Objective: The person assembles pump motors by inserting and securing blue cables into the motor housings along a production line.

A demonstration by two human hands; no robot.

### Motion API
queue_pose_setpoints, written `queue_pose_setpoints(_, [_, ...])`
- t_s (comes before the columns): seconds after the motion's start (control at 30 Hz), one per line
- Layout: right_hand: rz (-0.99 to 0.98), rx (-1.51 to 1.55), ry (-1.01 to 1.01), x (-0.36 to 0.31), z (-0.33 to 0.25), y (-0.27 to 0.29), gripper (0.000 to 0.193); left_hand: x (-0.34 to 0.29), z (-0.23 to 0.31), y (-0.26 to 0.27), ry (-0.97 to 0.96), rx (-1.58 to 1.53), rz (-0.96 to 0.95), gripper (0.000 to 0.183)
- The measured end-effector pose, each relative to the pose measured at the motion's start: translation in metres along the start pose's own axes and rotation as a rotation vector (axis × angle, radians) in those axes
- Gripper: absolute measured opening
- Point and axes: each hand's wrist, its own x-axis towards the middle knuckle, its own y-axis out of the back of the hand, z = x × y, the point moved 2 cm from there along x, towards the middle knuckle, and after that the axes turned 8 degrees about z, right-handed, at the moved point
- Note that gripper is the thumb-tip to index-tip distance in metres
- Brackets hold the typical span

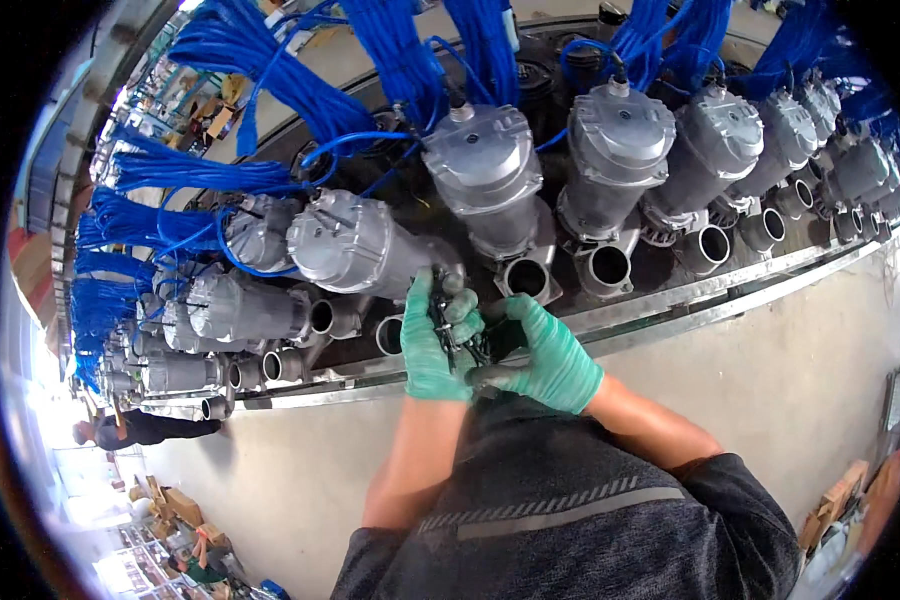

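Observation:
My left hand [435, 340], in a green glove with grey-coated fingers, is curled around a bunch of small, dark, slender parts [447, 325]. They look like screws, but their exact kind is too small to tell. Close against it on the right, my right hand [550, 355], gloved the same way, bends its thumb and fingers toward the lower end of the bunch. Whatever lies between its fingertips is hidden. Both hands are in front of my chest, just before a grey metal pump [355, 245] that lies tilted with its round cap toward the left.
More grey pumps [485, 170] with open round outlets [610, 265] line a curved rack with a metal rail [670, 305]. Bundles of blue cable [390, 60] hang behind them. A person [135, 428] stands at the far left. Cardboard boxes [182, 505] sit at lower left.

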Motion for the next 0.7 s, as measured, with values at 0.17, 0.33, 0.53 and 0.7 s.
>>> queue_pose_setpoints(0.17, [0.027,-0.395,0.280,-0.003,0.005,0.019,0.051,0.014,-0.017,0.007,-0.039,-0.026,0.012,0.022])
queue_pose_setpoints(0.33, [0.160,-0.296,0.099,-0.009,0.008,0.016,0.033,0.024,-0.022,-0.001,-0.024,-0.102,-0.060,0.020])
queue_pose_setpoints(0.53, [0.374,-0.351,0.197,-0.012,-0.001,0.002,0.027,0.019,-0.023,-0.018,0.026,-0.090,0.016,0.017])
queue_pose_setpoints(0.7, [0.538,-0.297,0.339,-0.013,-0.013,-0.006,0.026,0.050,-0.014,0.007,0.147,-0.194,-0.022,0.023])
